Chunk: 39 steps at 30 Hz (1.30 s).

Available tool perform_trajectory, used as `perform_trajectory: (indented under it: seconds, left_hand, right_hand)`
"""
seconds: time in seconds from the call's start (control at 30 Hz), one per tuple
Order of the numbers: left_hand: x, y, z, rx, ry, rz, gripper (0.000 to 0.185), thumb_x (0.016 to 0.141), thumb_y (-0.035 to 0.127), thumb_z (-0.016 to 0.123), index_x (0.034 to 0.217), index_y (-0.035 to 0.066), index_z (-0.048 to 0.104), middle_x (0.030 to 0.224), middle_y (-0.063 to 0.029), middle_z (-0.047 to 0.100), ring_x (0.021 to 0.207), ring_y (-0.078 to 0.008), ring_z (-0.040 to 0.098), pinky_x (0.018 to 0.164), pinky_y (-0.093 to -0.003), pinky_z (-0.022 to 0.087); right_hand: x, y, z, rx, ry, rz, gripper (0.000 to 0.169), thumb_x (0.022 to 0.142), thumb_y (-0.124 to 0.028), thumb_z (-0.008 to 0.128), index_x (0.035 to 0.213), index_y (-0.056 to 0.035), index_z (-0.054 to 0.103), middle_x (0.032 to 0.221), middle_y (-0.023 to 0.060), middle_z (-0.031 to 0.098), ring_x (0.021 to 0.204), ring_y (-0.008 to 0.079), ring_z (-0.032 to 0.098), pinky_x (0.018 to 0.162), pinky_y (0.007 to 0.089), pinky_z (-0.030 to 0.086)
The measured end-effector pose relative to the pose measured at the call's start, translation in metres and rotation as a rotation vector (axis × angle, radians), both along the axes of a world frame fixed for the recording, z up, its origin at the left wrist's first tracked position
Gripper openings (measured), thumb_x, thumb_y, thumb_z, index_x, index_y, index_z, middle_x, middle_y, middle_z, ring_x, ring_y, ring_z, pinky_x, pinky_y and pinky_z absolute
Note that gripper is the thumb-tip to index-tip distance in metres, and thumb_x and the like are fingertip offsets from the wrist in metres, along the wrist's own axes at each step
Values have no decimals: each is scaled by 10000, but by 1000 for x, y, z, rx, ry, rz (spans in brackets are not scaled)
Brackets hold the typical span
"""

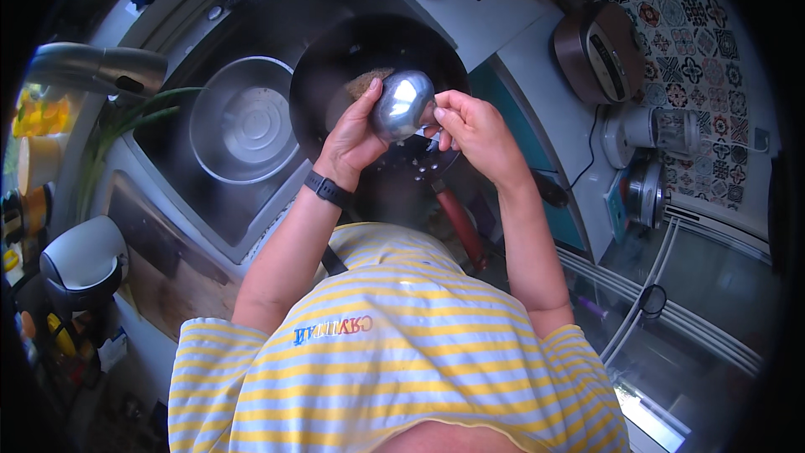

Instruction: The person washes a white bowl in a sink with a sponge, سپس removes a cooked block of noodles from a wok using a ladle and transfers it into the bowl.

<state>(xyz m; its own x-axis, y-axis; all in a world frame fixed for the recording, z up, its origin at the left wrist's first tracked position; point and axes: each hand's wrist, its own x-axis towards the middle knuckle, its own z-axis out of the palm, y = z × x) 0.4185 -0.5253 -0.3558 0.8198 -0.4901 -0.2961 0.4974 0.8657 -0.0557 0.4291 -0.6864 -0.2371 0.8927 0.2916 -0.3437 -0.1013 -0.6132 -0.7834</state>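
Observation:
A shiny, rounded metal vessel (pixel 402 104), perhaps a ladle bowl or cup, is held between both hands. My left hand (pixel 355 129), with a dark watch at the wrist, supports its left side, thumb up along the edge. The fingers of my right hand (pixel 468 126) pinch its right side. Behind my left fingertips shows a rough brown patch (pixel 368 82), maybe a scourer; whether I hold it is hidden. Beneath my hands sits a large black pan (pixel 321 63) with white specks. A red handle (pixel 459 226) slants toward me below it.
A round metal basin (pixel 214 132) stands in the dark sink (pixel 166 129), near the faucet (pixel 100 66). Green onions (pixel 151 107) hang over the sink's left edge. Kitchen appliances, including a brown multicooker (pixel 600 53), line the right counter. A wooden board (pixel 188 289) lies at lower left.

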Motion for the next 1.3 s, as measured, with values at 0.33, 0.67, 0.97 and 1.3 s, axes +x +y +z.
perform_trajectory:
  seconds: [0.33,0.67,0.97,1.3]
  left_hand:
    - [-6,2,-1,35,50,17,343,946,295,557,1168,34,561,1158,-115,613,1079,-245,586,945,-395,468]
    - [-1,4,-2,96,5,-15,311,928,269,590,1127,30,581,1102,-106,634,1041,-227,601,928,-378,472]
    - [1,1,-9,95,17,10,299,919,259,604,1119,38,587,1096,-103,635,1028,-235,605,919,-382,482]
    - [5,-2,-13,55,-6,76,272,918,245,608,1112,56,594,1092,-104,635,1031,-248,605,914,-409,489]
  right_hand:
    - [-5,11,-6,-103,-77,-64,207,945,-153,504,877,-8,636,701,26,644,535,61,550,534,218,464]
    - [5,6,-13,8,120,-138,146,892,-121,538,900,-19,641,704,53,661,534,72,576,531,208,471]
    - [-1,9,-9,79,191,-150,129,917,-86,523,944,-18,629,794,35,657,581,24,537,532,154,428]
    - [-7,12,-12,-24,50,-161,180,907,-181,555,970,-39,647,692,52,651,581,88,584,565,235,465]
